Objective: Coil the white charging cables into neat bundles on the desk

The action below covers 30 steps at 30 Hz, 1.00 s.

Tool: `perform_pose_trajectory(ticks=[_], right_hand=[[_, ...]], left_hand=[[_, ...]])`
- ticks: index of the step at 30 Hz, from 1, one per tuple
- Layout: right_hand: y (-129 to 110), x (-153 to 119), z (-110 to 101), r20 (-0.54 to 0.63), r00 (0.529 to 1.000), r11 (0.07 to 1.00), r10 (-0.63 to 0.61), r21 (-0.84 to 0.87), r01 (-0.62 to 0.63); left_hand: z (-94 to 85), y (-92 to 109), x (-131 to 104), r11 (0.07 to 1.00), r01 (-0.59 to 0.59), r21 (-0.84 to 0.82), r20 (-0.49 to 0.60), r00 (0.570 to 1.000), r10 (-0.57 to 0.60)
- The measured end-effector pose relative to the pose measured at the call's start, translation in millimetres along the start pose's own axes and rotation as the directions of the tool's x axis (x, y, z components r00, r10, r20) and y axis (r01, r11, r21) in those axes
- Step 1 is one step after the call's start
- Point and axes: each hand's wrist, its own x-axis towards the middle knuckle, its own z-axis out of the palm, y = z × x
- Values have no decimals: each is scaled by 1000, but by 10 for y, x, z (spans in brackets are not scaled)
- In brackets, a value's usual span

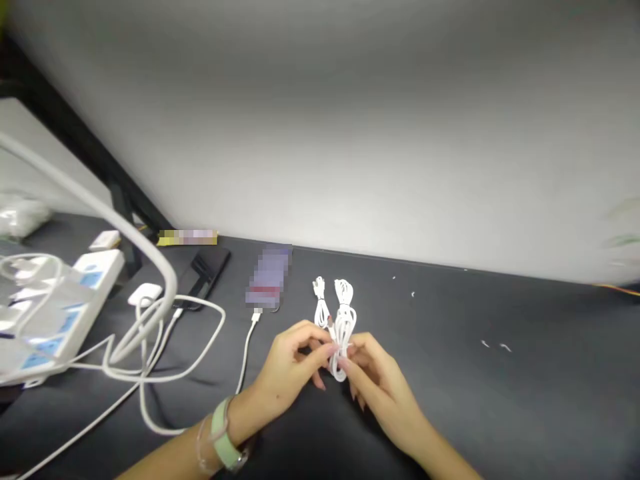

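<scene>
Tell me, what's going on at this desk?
Someone's left hand and right hand are pinching a coiled white cable between them. A smaller cable bundle lies just beyond, on the dark desk. Off to the left sits a power strip with looping cords.

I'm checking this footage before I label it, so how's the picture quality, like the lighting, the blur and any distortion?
Head view: bright glow on the wall, darkening above; whole image slightly soft; phone screen pixelated; near cable at left looks blurred.
</scene>
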Motion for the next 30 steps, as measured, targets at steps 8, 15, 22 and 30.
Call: perform_pose_trajectory(ticks=[8, 15, 22, 30], right_hand=[[30, 24, 14, 27, 998, 986, 52, 159, -56], [50, 42, 35, 97, 986, 893, 133, 421, -162], [-12, 47, 28, 161, 966, 748, 203, 611, -259], [-5, 55, 34, 171, 960, 736, 221, 616, -279]], left_hand=[[-26, 30, -10, 991, -91, 97, -27, 995, 94], [-99, 27, -34, 826, -373, 423, 34, 917, 397], [-105, 23, 1, 850, -338, 403, 53, 936, 347], [-65, -6, -9, 922, -258, 289, 6, 964, 267]])
